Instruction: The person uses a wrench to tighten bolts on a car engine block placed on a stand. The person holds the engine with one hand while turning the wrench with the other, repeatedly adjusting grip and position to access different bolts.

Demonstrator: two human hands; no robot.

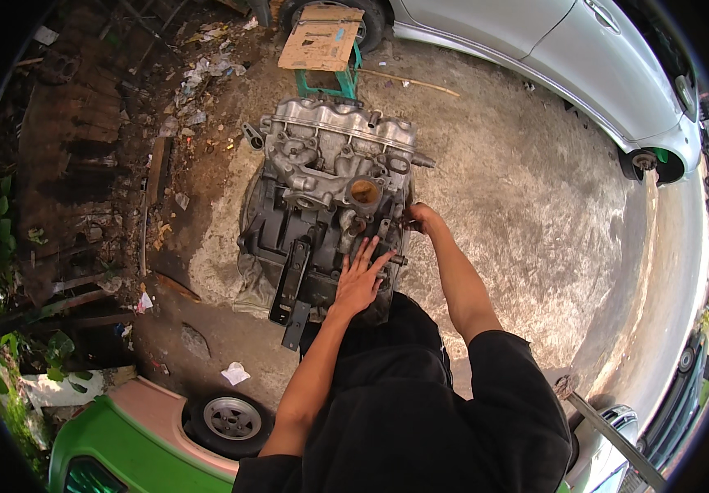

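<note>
The car engine (330,187) is sitting under the left hand (359,285) — fingers spread, gripping nothing. The right hand (421,218) is reaching its right side — hold impossible to tell.

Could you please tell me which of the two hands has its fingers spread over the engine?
The left hand, splayed over the engine; the right hand is at the engine's right side, its fingers partly hidden.

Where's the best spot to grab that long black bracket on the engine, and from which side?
I'd likely pinch the black bracket by its lower end, coming from the person's left: that flat, narrow end juts from the engine toward the person, while the left hand lies on the engine to the bracket's right. I cannot tell whether it is bolted on.
</note>
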